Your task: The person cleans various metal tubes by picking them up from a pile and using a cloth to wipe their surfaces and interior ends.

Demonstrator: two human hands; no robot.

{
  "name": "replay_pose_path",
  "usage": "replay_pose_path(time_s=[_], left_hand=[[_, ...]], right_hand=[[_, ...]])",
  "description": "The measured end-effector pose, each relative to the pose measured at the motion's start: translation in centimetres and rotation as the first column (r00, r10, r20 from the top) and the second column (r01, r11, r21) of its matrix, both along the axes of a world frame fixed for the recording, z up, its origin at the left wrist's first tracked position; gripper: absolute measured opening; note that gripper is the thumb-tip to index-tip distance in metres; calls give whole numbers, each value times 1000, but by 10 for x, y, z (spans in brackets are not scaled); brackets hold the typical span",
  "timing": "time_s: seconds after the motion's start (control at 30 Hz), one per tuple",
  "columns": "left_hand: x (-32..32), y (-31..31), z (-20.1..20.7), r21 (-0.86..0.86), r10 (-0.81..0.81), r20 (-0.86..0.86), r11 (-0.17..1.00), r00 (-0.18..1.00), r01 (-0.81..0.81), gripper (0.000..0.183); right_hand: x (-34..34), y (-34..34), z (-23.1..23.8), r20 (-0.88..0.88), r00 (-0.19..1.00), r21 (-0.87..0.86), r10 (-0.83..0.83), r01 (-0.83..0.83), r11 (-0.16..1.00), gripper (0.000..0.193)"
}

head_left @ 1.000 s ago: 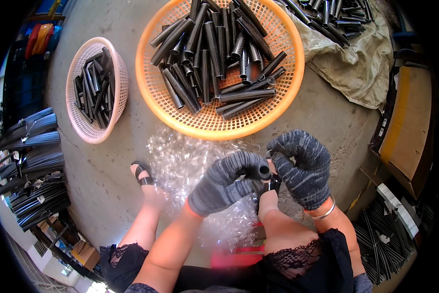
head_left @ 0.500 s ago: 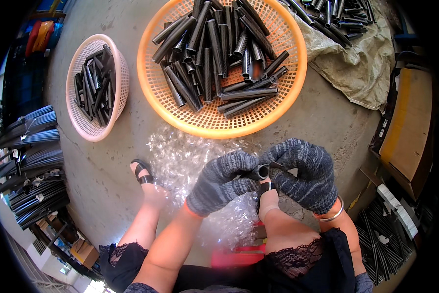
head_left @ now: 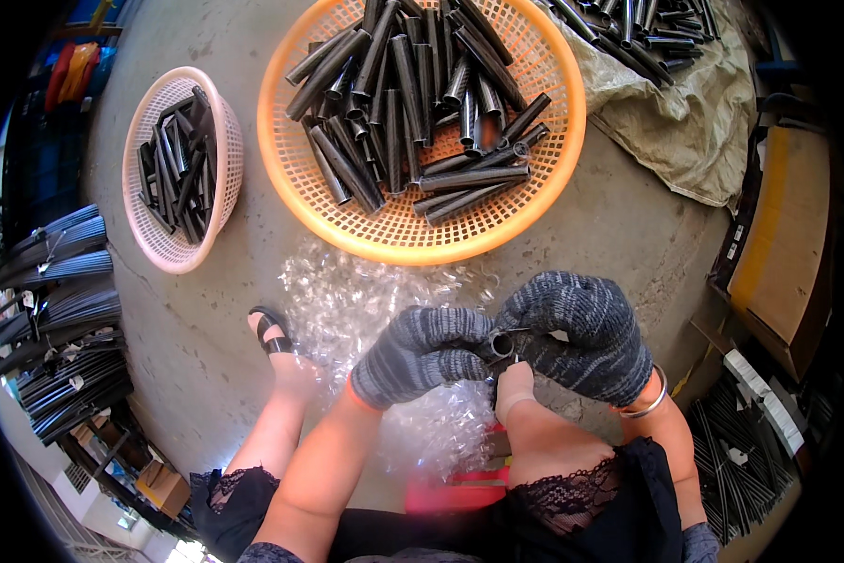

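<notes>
My left hand [head_left: 424, 355], in a grey knitted glove, is closed around a short black tube [head_left: 502, 344]. The tube's open round end faces up toward me. On its other side my right hand [head_left: 579, 342], gloved the same way, has its fingers pinched close to the tube's rim. Something thin and dark shows at those fingertips, too small to name. Beyond both hands stands an orange plastic basket [head_left: 422, 251] with many loose black tubes in it. Clear plastic shavings [head_left: 347, 300] lie in a heap on the floor below my hands.
A smaller pink basket [head_left: 234, 169] of black tubes stands at the left. More tubes lie on a beige woven sheet [head_left: 670, 141] at the far right. A cardboard box [head_left: 780, 235] is at the right; bundles of long dark rods [head_left: 75, 310] are stacked at the left.
The tube has tipped so its open end now faces me more directly. My left hand has shifted slightly down and left; the right has closed in nearer the rim.
</notes>
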State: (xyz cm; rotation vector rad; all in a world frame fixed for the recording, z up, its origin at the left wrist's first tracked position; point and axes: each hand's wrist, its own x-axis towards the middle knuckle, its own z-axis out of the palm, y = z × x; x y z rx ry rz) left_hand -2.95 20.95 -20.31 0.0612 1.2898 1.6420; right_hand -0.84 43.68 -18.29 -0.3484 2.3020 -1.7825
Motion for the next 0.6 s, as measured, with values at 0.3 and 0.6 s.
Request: replay_pose_path(time_s=[0.3, 0.6], left_hand=[[-12, -5, 0, 151, -102, 394, 987, 913, 45, 39], [-12, -2, -11, 171, -277, -156, 938, 948, 302, 31]], right_hand=[[4, -9, -4, 131, 985, -41, -112, 118, 992, 22], [5, 4, -35, 22, 945, 102, -326, 322, 941, 16]])
